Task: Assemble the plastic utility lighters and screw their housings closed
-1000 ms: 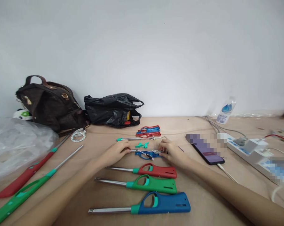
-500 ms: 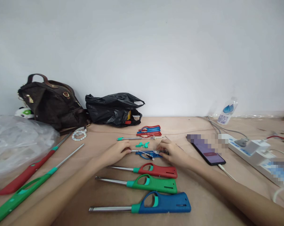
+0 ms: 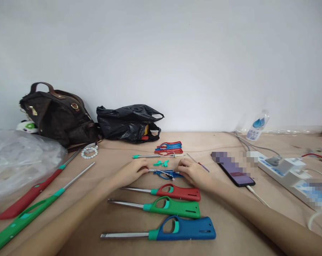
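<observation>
Opened blue lighter (image 3: 176, 174) lies crosswise, metal tube (image 3: 153, 170) pointing left

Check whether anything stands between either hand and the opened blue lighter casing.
Nothing visible does. The right hand covers the right end of the blue casing; the left hand pinches the metal tube at its left. The turquoise pieces lie beyond the casing, toward the wall, not between.

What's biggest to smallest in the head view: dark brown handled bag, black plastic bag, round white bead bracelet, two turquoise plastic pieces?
Dark brown handled bag
Black plastic bag
White bead bracelet
Left turquoise piece, right turquoise piece: too alike to rank
</observation>
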`<action>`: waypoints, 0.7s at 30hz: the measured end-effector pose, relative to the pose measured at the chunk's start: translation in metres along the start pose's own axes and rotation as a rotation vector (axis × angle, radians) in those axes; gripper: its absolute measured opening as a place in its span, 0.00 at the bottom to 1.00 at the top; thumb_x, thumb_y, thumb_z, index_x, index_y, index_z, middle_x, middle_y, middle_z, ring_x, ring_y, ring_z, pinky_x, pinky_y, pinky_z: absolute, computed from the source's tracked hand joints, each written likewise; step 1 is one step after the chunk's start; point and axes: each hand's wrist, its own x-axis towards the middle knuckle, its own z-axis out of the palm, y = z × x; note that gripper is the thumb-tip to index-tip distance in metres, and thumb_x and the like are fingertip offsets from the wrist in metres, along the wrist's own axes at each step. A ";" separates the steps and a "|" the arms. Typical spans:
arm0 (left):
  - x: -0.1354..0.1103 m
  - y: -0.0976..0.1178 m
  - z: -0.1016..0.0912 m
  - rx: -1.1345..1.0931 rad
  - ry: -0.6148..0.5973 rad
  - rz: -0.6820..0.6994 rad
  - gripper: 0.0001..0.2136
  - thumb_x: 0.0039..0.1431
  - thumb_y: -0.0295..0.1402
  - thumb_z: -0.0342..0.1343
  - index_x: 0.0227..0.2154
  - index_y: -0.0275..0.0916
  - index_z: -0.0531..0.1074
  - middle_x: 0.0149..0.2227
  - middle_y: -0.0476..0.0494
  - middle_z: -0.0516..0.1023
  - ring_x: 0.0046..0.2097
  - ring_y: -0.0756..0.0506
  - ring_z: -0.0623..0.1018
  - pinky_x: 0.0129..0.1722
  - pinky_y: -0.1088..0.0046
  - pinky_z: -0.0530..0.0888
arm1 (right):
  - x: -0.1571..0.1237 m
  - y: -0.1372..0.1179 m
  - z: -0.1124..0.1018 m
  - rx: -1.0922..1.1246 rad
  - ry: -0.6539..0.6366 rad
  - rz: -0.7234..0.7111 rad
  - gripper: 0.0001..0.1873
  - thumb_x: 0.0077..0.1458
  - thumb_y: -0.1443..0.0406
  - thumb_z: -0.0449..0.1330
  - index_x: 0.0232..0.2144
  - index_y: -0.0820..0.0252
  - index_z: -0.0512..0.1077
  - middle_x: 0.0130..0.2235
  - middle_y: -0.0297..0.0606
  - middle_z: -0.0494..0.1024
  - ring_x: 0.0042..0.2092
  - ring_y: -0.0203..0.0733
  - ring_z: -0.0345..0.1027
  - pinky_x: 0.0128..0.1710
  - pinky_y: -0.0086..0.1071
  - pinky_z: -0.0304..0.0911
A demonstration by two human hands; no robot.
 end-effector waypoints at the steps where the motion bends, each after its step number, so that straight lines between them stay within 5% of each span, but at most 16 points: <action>1: 0.000 0.000 0.000 0.003 -0.001 0.004 0.08 0.62 0.29 0.47 0.31 0.38 0.71 0.38 0.45 0.75 0.41 0.44 0.73 0.42 0.70 0.68 | 0.000 -0.001 0.000 -0.032 -0.003 -0.015 0.13 0.62 0.70 0.50 0.38 0.58 0.75 0.39 0.43 0.72 0.44 0.44 0.64 0.44 0.39 0.63; 21: 0.000 0.005 0.007 0.093 -0.003 0.089 0.11 0.60 0.23 0.47 0.37 0.40 0.73 0.41 0.44 0.76 0.43 0.43 0.74 0.43 0.70 0.69 | -0.002 -0.002 0.004 0.009 0.042 0.019 0.13 0.63 0.69 0.48 0.35 0.59 0.73 0.38 0.43 0.72 0.43 0.44 0.63 0.43 0.38 0.63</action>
